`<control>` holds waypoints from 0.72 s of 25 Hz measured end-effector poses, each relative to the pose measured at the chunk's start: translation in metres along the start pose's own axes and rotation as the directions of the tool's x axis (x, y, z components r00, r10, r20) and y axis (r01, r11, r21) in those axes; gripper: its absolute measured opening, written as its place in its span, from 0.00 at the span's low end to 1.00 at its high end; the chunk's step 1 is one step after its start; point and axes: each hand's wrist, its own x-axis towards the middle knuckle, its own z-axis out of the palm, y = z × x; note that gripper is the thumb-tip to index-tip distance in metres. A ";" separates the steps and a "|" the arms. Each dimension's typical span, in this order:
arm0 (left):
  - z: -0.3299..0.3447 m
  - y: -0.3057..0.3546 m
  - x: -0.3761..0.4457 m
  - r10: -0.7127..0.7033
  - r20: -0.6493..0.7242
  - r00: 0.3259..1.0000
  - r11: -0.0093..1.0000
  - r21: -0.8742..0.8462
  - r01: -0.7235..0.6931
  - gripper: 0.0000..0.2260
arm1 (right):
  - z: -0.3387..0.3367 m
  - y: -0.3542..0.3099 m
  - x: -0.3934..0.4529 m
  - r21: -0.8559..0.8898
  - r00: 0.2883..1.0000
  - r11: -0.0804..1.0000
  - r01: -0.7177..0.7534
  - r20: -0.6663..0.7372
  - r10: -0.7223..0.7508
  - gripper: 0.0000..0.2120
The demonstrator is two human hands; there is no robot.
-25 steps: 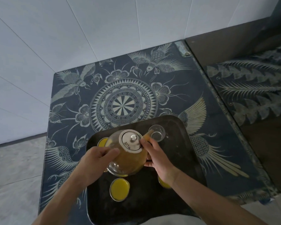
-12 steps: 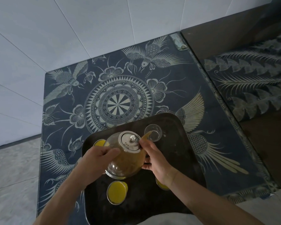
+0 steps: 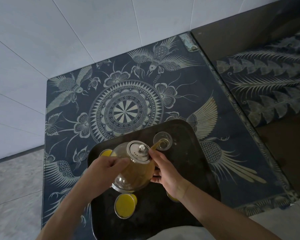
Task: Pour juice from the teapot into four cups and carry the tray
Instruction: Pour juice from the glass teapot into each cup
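A glass teapot [image 3: 135,172] with a metal lid [image 3: 139,151] holds orange juice and is tilted over a black tray [image 3: 194,163]. My left hand [image 3: 106,172] grips its left side, my right hand [image 3: 164,172] its right side, thumb near the lid. The spout reaches the rim of a clear glass cup [image 3: 162,141] at the tray's far side, with juice at its mouth. A full cup [image 3: 125,205] stands at the near middle. Another full cup [image 3: 105,153] peeks out left of the pot. A fourth cup [image 3: 171,198] is mostly hidden under my right wrist.
The tray lies on a dark blue table [image 3: 128,101] with pale bird and flower patterns. A white tiled wall [image 3: 76,32] rises behind it. A second patterned surface [image 3: 270,84] adjoins at the right. Grey floor [image 3: 12,187] shows to the left.
The teapot has tipped a little further toward the clear cup, and juice now reaches the cup. Both hands keep their grip; the camera has shifted slightly.
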 end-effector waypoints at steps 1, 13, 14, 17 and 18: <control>0.000 0.000 -0.001 0.009 0.006 1.000 1.000 0.004 -0.009 0.26 | 0.000 0.000 0.000 0.000 1.000 1.000 -0.002 0.001 0.002 0.39; -0.005 0.002 -0.009 0.028 0.007 1.000 0.999 0.030 -0.028 0.27 | 0.001 0.000 -0.003 -0.017 0.999 0.999 -0.031 0.008 0.032 0.31; -0.005 0.002 -0.009 0.025 0.007 1.000 0.999 0.032 -0.026 0.26 | 0.002 0.001 -0.004 -0.017 0.999 0.999 -0.032 0.011 0.032 0.33; -0.006 0.002 -0.010 0.030 0.013 0.999 0.999 0.029 -0.030 0.26 | 0.003 0.002 -0.004 -0.013 0.999 0.999 -0.031 0.021 0.031 0.35; -0.006 0.002 -0.011 0.037 0.014 0.999 0.999 0.033 -0.037 0.26 | 0.003 0.003 -0.003 -0.011 0.999 0.999 -0.030 0.023 0.030 0.35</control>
